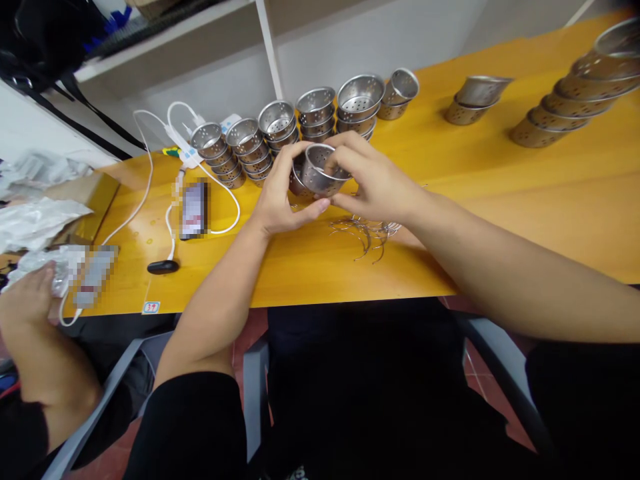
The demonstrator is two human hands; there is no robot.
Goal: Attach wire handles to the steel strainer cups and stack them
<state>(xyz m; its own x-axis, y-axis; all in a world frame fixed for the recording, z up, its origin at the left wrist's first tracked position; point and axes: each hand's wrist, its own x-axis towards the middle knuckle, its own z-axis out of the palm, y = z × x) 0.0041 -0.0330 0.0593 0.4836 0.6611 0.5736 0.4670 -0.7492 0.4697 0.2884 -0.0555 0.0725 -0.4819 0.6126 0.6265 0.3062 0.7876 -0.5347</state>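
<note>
A perforated metal cup is tilted between my two hands, on top of or against another metal cup that is partly hidden. My left hand curves around the left side of the cups, thumb along the front. From the right, my right hand holds the upper cup, with fingers at its rim and the thumb low in front. Just below my right hand, a loose bunch of thin curved metal wires lies on the yellow table.
Stacks of perforated cups line the table's back, with more stacks at the right. Phones, white cables, a power strip and a black oval object lie left. Another person's hand is at far left.
</note>
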